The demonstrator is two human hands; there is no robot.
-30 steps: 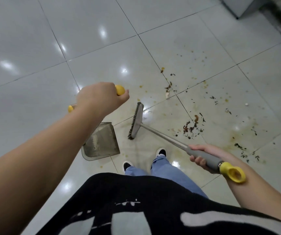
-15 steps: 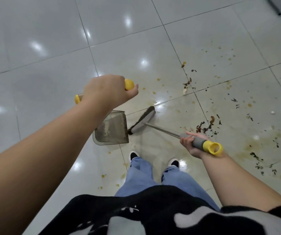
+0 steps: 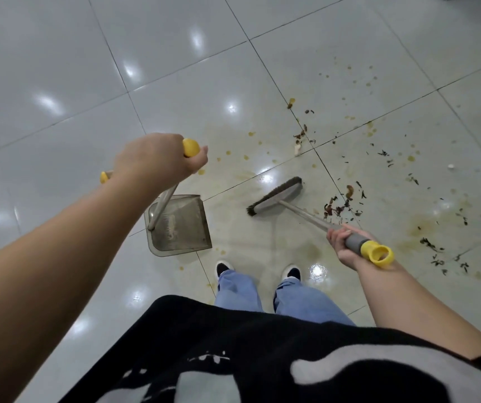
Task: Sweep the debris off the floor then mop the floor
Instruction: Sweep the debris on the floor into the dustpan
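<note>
My left hand (image 3: pixel 158 158) grips the yellow-tipped handle of a grey dustpan (image 3: pixel 179 225), which rests on the floor in front of my feet. My right hand (image 3: pixel 342 242) grips the grey and yellow handle of a short broom. Its brush head (image 3: pixel 275 196) sits on the tiles to the right of the dustpan, apart from it. A small heap of dark debris (image 3: pixel 339 206) lies just right of the broom's shaft. More dark bits (image 3: pixel 437 251) and brownish stains (image 3: pixel 419 225) are scattered across the tiles to the right.
The floor is glossy pale tile (image 3: pixel 59 82) with dark grout lines. My shoes (image 3: pixel 290 271) stand just behind the broom and dustpan. A small white scrap (image 3: pixel 247 166) and another debris cluster (image 3: pixel 301 135) lie farther out.
The brush head has swung away from the dustpan's mouth to the right, toward the debris heap. The dustpan has stayed in my left hand's grip on the floor.
</note>
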